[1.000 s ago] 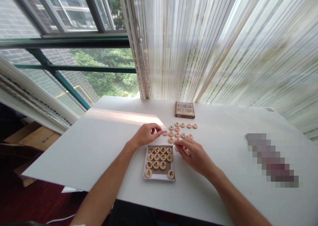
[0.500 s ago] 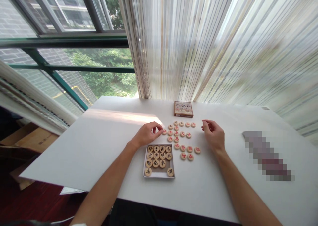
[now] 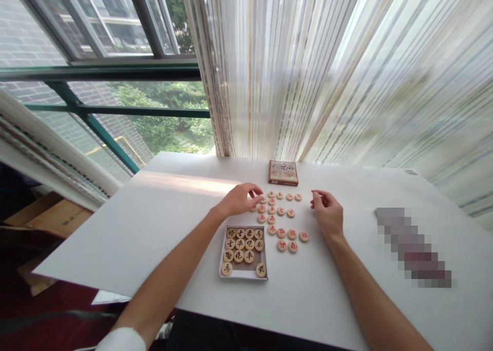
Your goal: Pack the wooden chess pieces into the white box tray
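My left hand (image 3: 243,199) reaches over the left side of a group of round wooden Chinese chess pieces. Its thumb and forefinger are apart, with their tips at a black-marked chess piece (image 3: 263,200) that lies flat on the table. A red-marked piece (image 3: 253,208) sits just below the thumb, partly covered by the hand. Right of the group, my right hand (image 3: 328,209) rests on the table with fingers loosely curled in; I see nothing in it. Below the left hand, an open shallow box (image 3: 244,277) holds several black-marked pieces, with bare floor showing near its front.
More red-marked pieces (image 3: 291,234) lie in loose rows between the hands. A brown printed box lid (image 3: 283,172) stands behind them on the white table (image 3: 127,238). A blurred-out object (image 3: 412,245) lies at the right. Curtains (image 3: 262,73) hang behind the table.
My left hand has moved up and right, from the red-marked piece at the left edge to the black-marked piece beside it. My right hand stays about where it was. The view has shifted slightly.
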A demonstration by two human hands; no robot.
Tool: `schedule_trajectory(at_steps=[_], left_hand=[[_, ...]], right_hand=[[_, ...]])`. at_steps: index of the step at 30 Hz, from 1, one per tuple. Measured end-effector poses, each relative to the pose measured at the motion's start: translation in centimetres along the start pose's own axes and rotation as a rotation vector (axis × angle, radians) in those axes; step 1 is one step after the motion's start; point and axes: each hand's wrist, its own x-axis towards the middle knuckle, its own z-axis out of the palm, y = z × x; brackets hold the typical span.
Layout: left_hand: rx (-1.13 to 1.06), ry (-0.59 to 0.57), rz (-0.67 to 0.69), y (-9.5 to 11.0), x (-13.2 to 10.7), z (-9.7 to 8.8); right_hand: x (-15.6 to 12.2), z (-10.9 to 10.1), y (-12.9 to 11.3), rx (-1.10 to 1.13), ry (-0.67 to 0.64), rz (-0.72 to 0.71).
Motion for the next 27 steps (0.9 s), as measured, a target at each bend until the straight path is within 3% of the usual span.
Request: schedule_trajectory(at_steps=[5, 9, 17, 27], left_hand=[[0.097, -0.122, -0.056, -0.6, 2.9, 0.5], [0.150, -0.160, -0.089, -1.2, 3.8, 0.6], [0.193, -0.105, -0.136, -2.4, 3.3, -0.1], [0.192, -0.033, -0.083, -1.9, 3.3, 0.4]], right_hand=[[-0.4, 0.1, -0.4, 0.014, -0.021, -0.008], [-0.5, 0.3, -0.6, 0.015, -0.036, -0.013], [-0.4, 0.5, -0.7, -0.035, 0.021, 0.002], [-0.7, 0.7, -1.2, -0.069, 0.006, -0.016]])
